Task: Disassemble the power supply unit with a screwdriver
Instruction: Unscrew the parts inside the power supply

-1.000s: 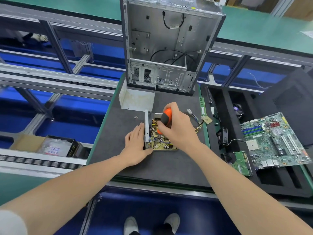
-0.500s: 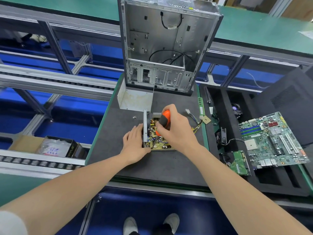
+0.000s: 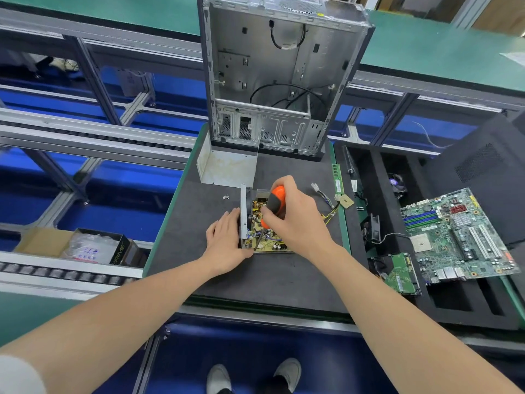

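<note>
Little has shifted in the last half second: both hands sit where they were, and the screwdriver handle leans the same way over the board.

The opened power supply unit (image 3: 270,241), a grey metal frame around a yellow circuit board crowded with parts, lies on the dark grey mat of the table (image 3: 255,282), near its middle. The left hand (image 3: 224,240) presses against the unit's upright left wall with its fingers straight and together, the thumb at the near corner. The right hand (image 3: 298,220) curls its fingers round the orange-and-black handle of the screwdriver (image 3: 275,201). The dark shaft slants down to the board's near-left part; its tip cannot be made out.

Two small silver screws (image 3: 225,197) lie just left of the unit. A bent grey sheet-metal cover (image 3: 227,166) stands behind them, toward the far edge. At that far edge stands an empty silver computer case (image 3: 284,81), open side facing the person. A green motherboard (image 3: 454,237) rests on a black foam tray (image 3: 468,308) beyond the table's right edge.
</note>
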A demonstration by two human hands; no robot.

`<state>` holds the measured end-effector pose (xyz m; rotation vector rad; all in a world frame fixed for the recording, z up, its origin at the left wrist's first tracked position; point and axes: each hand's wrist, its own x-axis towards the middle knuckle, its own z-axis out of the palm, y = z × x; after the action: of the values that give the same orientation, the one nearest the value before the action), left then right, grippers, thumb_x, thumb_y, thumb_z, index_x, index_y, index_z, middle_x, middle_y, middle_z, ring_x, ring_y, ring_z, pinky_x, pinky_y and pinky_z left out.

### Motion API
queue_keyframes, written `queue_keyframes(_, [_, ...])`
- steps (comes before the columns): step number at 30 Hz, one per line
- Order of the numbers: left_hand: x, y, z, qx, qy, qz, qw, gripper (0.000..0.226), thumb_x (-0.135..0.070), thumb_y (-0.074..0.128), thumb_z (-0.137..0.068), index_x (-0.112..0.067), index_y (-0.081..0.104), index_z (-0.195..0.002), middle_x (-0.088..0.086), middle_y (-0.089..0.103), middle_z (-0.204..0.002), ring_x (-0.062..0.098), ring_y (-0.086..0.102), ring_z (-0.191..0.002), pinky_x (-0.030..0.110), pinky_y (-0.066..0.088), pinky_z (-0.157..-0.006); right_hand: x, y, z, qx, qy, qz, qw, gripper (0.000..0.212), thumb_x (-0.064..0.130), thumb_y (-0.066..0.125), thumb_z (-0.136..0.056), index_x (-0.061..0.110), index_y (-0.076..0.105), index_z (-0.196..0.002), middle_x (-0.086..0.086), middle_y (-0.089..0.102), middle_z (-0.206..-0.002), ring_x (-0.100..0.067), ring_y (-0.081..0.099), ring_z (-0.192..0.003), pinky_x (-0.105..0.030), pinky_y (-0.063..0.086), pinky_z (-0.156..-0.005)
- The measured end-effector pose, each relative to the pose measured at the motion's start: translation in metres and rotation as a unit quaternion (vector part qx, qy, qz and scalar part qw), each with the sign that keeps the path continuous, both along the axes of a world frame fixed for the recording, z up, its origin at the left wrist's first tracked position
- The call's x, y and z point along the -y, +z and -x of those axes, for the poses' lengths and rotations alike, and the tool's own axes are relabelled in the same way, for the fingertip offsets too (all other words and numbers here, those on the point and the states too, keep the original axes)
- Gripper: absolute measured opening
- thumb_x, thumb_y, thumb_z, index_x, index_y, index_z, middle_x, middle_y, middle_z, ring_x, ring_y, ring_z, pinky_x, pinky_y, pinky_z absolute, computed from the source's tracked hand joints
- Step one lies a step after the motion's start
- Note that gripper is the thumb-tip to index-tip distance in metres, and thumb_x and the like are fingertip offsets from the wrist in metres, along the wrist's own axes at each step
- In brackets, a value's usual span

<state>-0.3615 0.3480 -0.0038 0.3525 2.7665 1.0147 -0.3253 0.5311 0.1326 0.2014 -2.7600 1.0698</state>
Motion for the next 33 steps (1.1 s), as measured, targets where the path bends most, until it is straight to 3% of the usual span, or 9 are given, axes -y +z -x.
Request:
queue_keyframes(17, [0.0, 0.0, 0.001, 0.004, 0.001, -0.003, 1.0, 0.112, -0.036, 0.082, -0.074, -0.023, 0.016, -0.163, -0.001, 0.033, -0.163, 0.022, 0.009, -0.16, 0.041, 0.009, -0.125, 0.001, 0.0, -0.001, 0.002, 0.001, 0.002, 1.0, 0.035, 0.03, 0.071, -0.091, 0.033, 0.041, -0.108, 0.014, 0.056, -0.081, -0.004, 0.054, -0.082, -0.015, 0.04, -0.058])
queue_keyframes(20, [0.0, -0.001, 0.0, 0.002, 0.0, -0.002, 1.0, 0.111, -0.037, 0.082, -0.075, -0.024, 0.016, -0.163, -0.002, 0.031, -0.164, 0.021, 0.007, -0.16, 0.042, 0.009, -0.125, 0.002, 0.007, -0.001, 0.009, 0.029, -0.013, 0.999, 0.035, 0.031, 0.073, -0.088, 0.03, 0.044, -0.107, 0.011, 0.057, -0.084, -0.01, 0.053, -0.081, -0.026, 0.045, -0.064])
queue_keyframes(22, [0.001, -0.002, 0.001, 0.004, -0.001, -0.001, 1.0, 0.111, -0.038, 0.081, -0.075, -0.024, 0.016, -0.163, -0.003, 0.032, -0.164, 0.021, 0.007, -0.16, 0.042, 0.009, -0.125, 0.003, 0.017, 0.001, 0.022, 0.054, -0.036, 0.998, 0.033, 0.031, 0.074, -0.085, 0.026, 0.047, -0.102, 0.007, 0.06, -0.081, -0.016, 0.052, -0.076, -0.036, 0.048, -0.065])
queue_keyframes(25, [0.001, -0.002, 0.002, 0.005, -0.002, -0.001, 1.0, 0.109, -0.038, 0.081, -0.074, -0.023, 0.018, -0.162, -0.003, 0.032, -0.163, 0.022, 0.007, -0.16, 0.041, 0.008, -0.125, 0.009, 0.031, 0.002, 0.019, 0.062, -0.124, 0.99, 0.033, 0.039, 0.071, -0.087, 0.022, 0.043, -0.091, 0.004, 0.056, -0.069, -0.024, 0.05, -0.068, -0.036, 0.044, -0.056])
queue_keyframes(29, [-0.001, -0.003, 0.003, 0.004, 0.001, -0.001, 1.0, 0.11, -0.039, 0.08, -0.073, -0.023, 0.016, -0.161, -0.003, 0.031, -0.163, 0.022, 0.007, -0.16, 0.04, 0.005, -0.126, 0.028, 0.042, 0.003, 0.004, -0.037, -0.266, 0.963, 0.056, 0.066, 0.05, -0.097, 0.022, 0.031, -0.068, 0.002, 0.037, -0.06, -0.025, 0.035, -0.053, -0.034, 0.029, -0.055])
queue_keyframes(33, [0.001, -0.005, 0.004, 0.016, -0.025, 0.009, 1.0, 0.112, -0.045, 0.071, -0.075, -0.023, 0.006, -0.163, -0.003, 0.018, -0.171, 0.017, -0.002, -0.161, 0.04, -0.01, -0.126, 0.034, 0.049, 0.015, 0.093, -0.046, -0.284, 0.953, 0.054, 0.055, 0.056, -0.1, 0.022, 0.029, -0.067, 0.0, 0.034, -0.067, -0.031, 0.045, -0.067, -0.034, 0.033, -0.058])
